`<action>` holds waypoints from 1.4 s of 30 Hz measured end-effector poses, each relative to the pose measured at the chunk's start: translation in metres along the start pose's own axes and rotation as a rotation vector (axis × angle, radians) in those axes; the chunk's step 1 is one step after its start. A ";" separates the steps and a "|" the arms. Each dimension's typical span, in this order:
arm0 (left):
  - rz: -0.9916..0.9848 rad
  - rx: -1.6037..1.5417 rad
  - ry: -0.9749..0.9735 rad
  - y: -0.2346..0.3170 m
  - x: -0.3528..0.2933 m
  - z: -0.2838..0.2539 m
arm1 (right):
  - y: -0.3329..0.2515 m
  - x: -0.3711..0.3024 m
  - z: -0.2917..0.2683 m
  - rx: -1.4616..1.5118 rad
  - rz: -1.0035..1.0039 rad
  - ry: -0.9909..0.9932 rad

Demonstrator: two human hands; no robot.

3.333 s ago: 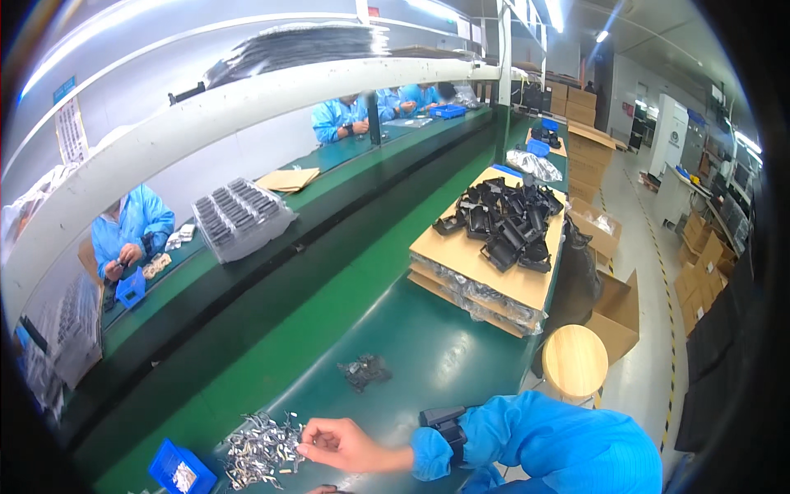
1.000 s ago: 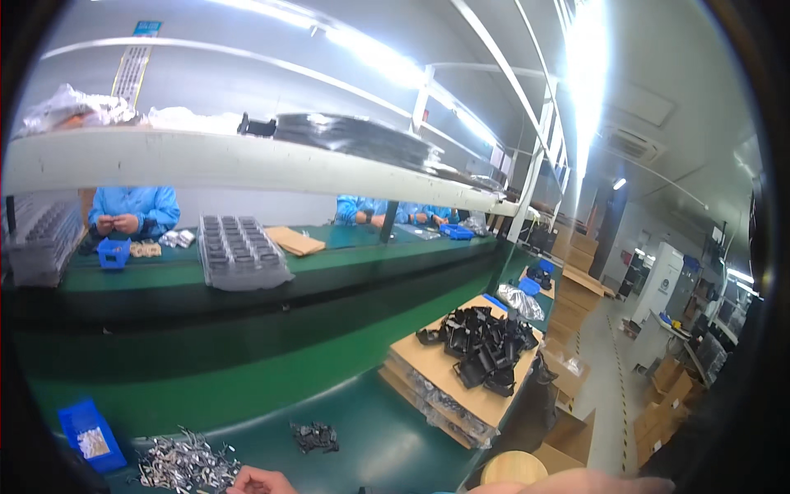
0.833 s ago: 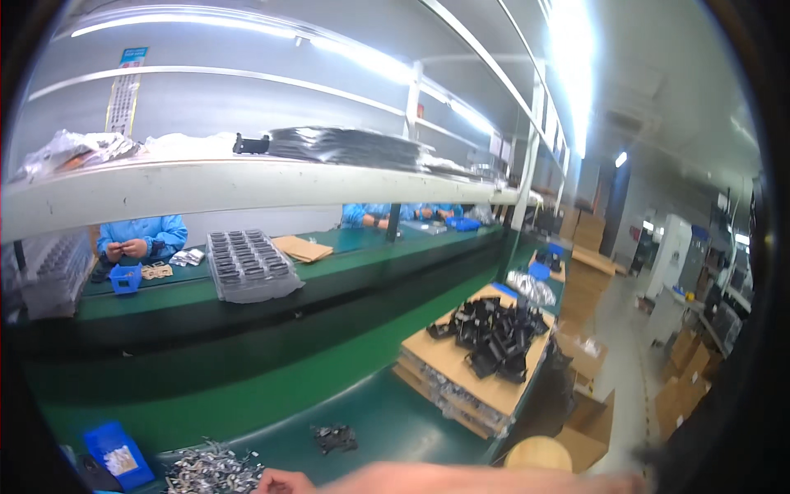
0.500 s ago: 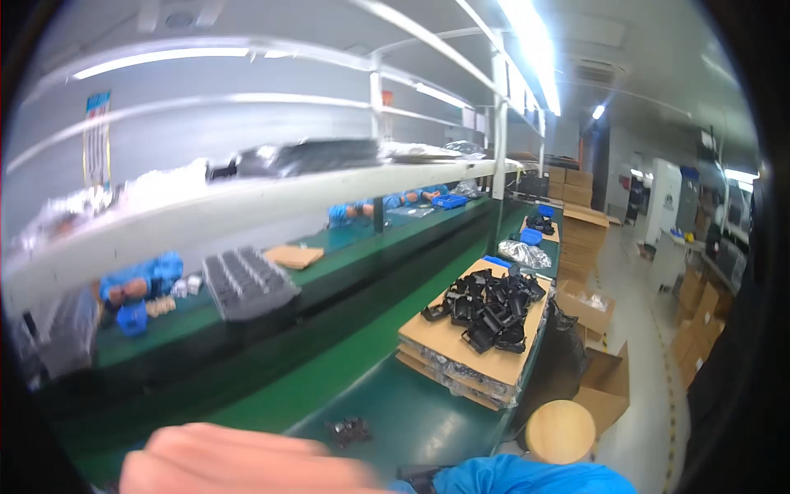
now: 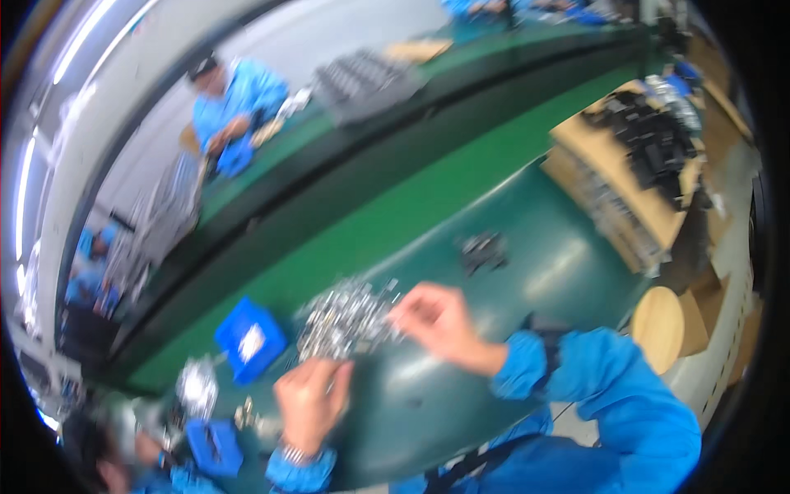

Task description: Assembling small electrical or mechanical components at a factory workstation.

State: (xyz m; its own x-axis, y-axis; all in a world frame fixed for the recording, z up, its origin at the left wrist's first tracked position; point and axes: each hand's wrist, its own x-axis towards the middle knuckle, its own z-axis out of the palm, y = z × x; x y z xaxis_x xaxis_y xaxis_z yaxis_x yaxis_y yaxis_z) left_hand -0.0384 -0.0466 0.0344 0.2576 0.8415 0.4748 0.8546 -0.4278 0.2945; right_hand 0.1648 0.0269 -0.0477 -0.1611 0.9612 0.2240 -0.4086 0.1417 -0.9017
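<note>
Lower centre of frame: left hand (image 5: 309, 403) is curling its fingers, contents indeterminable; silver pile (image 5: 350, 313), hidden moments ago, is now showing just above, within both hands' reach. Right hand (image 5: 439, 321) is pinching at its right edge, held piece unconfirmed.

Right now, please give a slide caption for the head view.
Left hand and right hand beside small silvery parts heaped on a green table.

Right: black parts (image 5: 654, 144) heaped atop stacked tan boards (image 5: 580, 136). Below, round wooden stool (image 5: 658, 329), cardboard box (image 5: 699, 309) just beside it. Far table (image 5: 469, 72): co-worker in blue (image 5: 247, 90), blue bin (image 5: 236, 156) near their hands; grey moulded trays (image 5: 366, 86) farther right, tan sheet (image 5: 418, 51) behind.
</note>
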 end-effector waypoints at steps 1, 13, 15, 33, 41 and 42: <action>-0.011 -0.087 -0.037 -0.006 -0.008 0.008 | 0.000 0.003 0.000 -0.020 0.002 0.012; 0.060 -0.296 -0.489 -0.002 -0.041 0.028 | -0.001 0.007 0.010 -0.082 0.092 -0.054; 0.061 -0.334 -0.531 -0.005 -0.039 0.035 | 0.001 0.006 0.010 -0.086 0.078 -0.049; -0.033 -0.348 -0.026 -0.034 -0.039 0.046 | -0.013 -0.007 0.012 -0.313 0.390 -0.439; -0.004 -0.276 -0.036 -0.036 -0.041 0.045 | -0.012 -0.007 0.016 -0.362 0.476 -0.467; 0.011 -0.276 -0.054 -0.035 -0.042 0.045 | -0.013 -0.008 0.016 -0.377 0.473 -0.465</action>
State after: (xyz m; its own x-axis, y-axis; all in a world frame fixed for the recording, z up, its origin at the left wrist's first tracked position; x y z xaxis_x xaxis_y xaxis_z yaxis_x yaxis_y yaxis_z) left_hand -0.0584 -0.0519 -0.0333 0.2959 0.8496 0.4367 0.6986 -0.5043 0.5076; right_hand 0.1569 0.0139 -0.0315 -0.6387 0.7526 -0.1602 0.1189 -0.1092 -0.9869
